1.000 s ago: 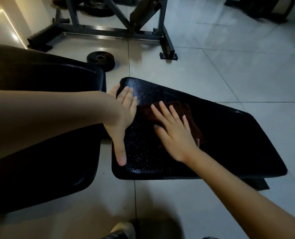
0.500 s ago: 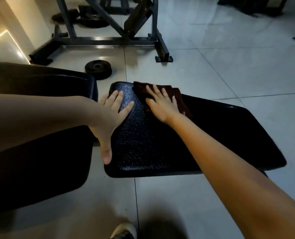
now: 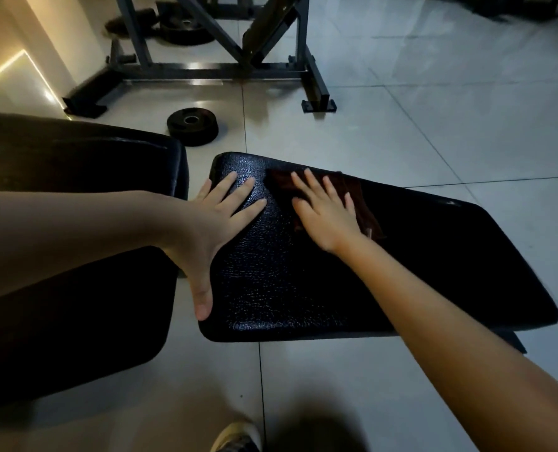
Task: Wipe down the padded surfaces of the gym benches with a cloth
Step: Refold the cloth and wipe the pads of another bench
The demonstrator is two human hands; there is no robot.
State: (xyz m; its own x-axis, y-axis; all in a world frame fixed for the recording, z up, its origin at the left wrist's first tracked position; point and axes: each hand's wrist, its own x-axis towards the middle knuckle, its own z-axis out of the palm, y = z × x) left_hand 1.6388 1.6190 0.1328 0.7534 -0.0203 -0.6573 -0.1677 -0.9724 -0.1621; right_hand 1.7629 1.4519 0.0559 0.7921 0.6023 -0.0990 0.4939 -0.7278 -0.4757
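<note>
A black textured bench pad [image 3: 303, 288] lies in the middle of the view, with a second, larger black pad [image 3: 75, 243] to its left. A dark reddish-brown cloth [image 3: 359, 197] lies on the far part of the middle pad. My right hand [image 3: 326, 213] presses flat on the cloth with straight fingers. My left hand [image 3: 219, 223] rests flat on the pad's left end, fingers spread and the thumb lying along the pad's left edge.
A black weight plate [image 3: 192, 125] lies on the tiled floor beyond the pads. A metal rack frame [image 3: 225, 70] stands behind it, with more plates [image 3: 183, 27] at its back. My shoe [image 3: 238, 438] shows at the bottom edge. Grey floor tiles [image 3: 434, 125] spread to the right.
My right hand slid the cloth from mid-pad up toward the far left corner, then back slightly to the right. My left hand stayed flat on the pad's left end.
</note>
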